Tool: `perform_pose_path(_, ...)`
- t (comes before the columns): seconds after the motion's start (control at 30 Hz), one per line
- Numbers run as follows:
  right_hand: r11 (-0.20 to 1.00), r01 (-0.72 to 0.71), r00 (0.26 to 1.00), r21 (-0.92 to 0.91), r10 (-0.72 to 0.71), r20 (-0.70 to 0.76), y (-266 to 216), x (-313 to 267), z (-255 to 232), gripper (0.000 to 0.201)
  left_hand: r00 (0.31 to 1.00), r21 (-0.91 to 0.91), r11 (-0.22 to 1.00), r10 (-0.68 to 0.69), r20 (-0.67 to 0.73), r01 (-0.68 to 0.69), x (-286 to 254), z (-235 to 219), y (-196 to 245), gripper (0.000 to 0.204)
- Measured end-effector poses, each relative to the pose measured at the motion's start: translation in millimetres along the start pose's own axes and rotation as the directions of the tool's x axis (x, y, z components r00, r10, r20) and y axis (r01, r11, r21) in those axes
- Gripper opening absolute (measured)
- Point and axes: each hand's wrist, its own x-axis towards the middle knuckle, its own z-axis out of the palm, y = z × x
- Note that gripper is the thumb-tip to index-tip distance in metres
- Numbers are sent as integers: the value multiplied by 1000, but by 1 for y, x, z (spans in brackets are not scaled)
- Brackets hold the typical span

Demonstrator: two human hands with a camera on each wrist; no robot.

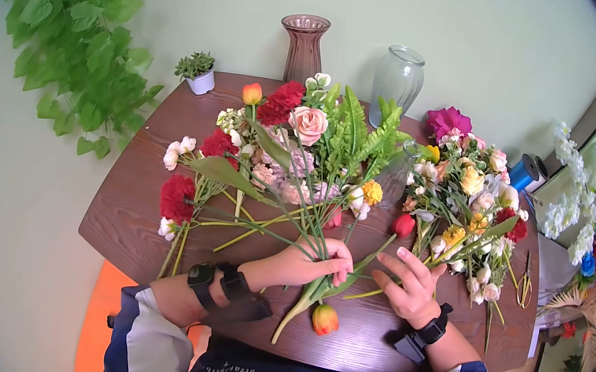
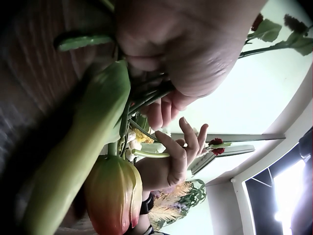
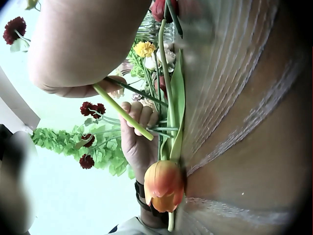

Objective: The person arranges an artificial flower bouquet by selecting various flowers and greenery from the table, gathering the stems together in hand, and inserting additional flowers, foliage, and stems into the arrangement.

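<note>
My left hand [image 1: 314, 261] grips a bundle of thin green stems [image 1: 304, 225] that fan up to red, pink and white flowers. In the left wrist view the left hand [image 2: 190, 44] is curled round dark stems above an orange tulip [image 2: 115, 196]. That tulip [image 1: 325, 319] lies head down near the table's front edge, beside a thick pale stem [image 1: 291, 314]. With fingers spread and partly bent, my right hand [image 1: 409, 287] is just right of the bundle. A light green stem [image 3: 124, 112] passes by its fingers; whether they touch it is unclear.
More flowers [image 1: 473, 184] lie on the table's right, with scissors [image 1: 525, 283] beside them. Glass vases [image 1: 306, 50] [image 1: 398, 78] and a small potted plant [image 1: 198, 73] stand at the back. A red tulip [image 1: 403, 225] is between the hands, farther back. Blue ribbon [image 1: 523, 173] sits back right.
</note>
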Motion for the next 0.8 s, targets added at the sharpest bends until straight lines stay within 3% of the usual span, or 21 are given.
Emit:
perform_pose_path(0.1,1000,1,1000,-9,-1,9,-1,0,0,16,1000,73,997,-11,3,10,0,1,3,13)
perform_pose_path(0.43,996,-82,989,29,78,126,-3,4,4,24,1000,65,998,26,-16,-25,0,3,2,13)
perform_pose_path(0.5,997,-70,991,26,67,119,-3,6,5,23,1000,145,989,21,-9,-20,-1,5,7,13)
perform_pose_path(0.8,998,-53,992,16,51,114,-6,11,8,20,991,253,967,40,-131,-6,3,15,10,10)
